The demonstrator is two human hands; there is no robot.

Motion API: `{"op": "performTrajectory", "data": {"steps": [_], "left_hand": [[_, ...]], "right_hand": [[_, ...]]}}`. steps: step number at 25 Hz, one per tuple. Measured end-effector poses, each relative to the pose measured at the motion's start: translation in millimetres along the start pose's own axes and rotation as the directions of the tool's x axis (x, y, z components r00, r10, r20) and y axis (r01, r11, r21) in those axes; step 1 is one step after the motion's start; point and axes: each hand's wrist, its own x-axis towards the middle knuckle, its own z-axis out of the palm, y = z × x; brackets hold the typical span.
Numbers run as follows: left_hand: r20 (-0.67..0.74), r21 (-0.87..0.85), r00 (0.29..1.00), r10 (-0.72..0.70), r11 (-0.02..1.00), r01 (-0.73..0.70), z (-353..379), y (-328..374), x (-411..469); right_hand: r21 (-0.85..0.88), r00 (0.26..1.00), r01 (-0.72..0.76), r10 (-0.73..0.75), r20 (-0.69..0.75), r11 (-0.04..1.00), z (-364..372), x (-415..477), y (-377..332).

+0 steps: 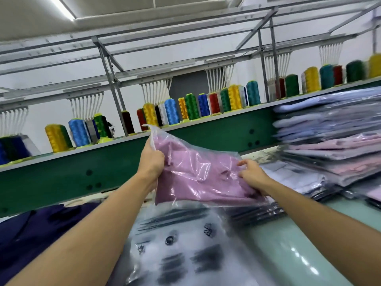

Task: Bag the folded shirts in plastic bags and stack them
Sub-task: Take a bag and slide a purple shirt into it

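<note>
Left fingers (159, 157), right fingers (244, 163) curled, gripping bagged shirt (198, 176).

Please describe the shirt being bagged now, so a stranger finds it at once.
Find the long green beam carrying thread cones. In front of it, the left hand and right hand hold up a clear bag with a mauve-pink shirt. It alone is lifted; the stacked bagged shirts at right lie flat.

Green table (299, 244) with bagged shirts (338, 153), empty bags (181, 240), navy cloth (41, 234)
</note>
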Motion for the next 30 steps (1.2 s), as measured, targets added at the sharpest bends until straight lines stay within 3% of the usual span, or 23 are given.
{"op": "performTrajectory", "data": {"steps": [4, 9, 13, 15, 17, 18, 19, 20, 22, 23, 25, 30], "left_hand": [[0.071, 0.128, 0.988, -0.136, 0.984, 0.126, 55, -51, 16], [0.175, 0.174, 0.961, -0.213, 0.968, 0.183, 127, -115, 27], [0.192, 0.402, 0.939, -0.285, 0.896, 0.19, 161, -146, 43], [0.239, 0.63, 0.916, -0.323, 0.769, 0.107, 170, -153, 50], [0.203, 0.853, 0.922, -0.33, 0.522, -0.001, 177, -151, 56], [0.193, 0.896, 0.938, -0.289, 0.44, -0.049, 181, -148, 56], [0.22, 0.893, 0.947, -0.233, 0.44, -0.1, 188, -146, 57], [0.273, 0.861, 0.945, -0.182, 0.484, -0.155, 195, -145, 59], [0.404, 0.783, 0.902, -0.154, 0.567, -0.254, 215, -149, 62], [0.457, 0.768, 0.87, -0.183, 0.574, -0.282, 225, -153, 63], [0.513, 0.769, 0.823, -0.246, 0.558, -0.312, 241, -160, 63], [0.515, 0.814, 0.802, -0.303, 0.465, -0.347, 263, -163, 59]], "right_hand": [[-0.432, 0.992, -0.034, -0.021, -0.121, 0.901, -49, 41, 46], [-0.685, 0.986, -0.119, 0.004, -0.167, 0.719, -91, 82, 97], [-0.807, 0.978, -0.199, 0.058, -0.201, 0.556, -116, 104, 111], [-0.884, 0.964, -0.263, 0.087, -0.25, 0.387, -118, 112, 116], [-0.961, 0.975, -0.199, -0.055, -0.213, 0.19, -109, 120, 117], [-0.978, 0.976, -0.119, -0.16, -0.146, 0.169, -102, 126, 117], [-0.982, 0.97, -0.01, -0.239, -0.055, 0.187, -96, 132, 118], [-0.95, 0.968, 0.106, -0.25, 0.031, 0.293, -91, 136, 118], [-0.816, 0.977, 0.212, -0.147, 0.157, 0.538, -88, 142, 120], [-0.785, 0.978, 0.198, -0.072, 0.194, 0.587, -88, 145, 123], [-0.815, 0.977, 0.141, 0.056, 0.208, 0.562, -94, 149, 133], [-0.849, 0.955, 0.042, 0.229, 0.19, 0.527, -108, 157, 147]]}}
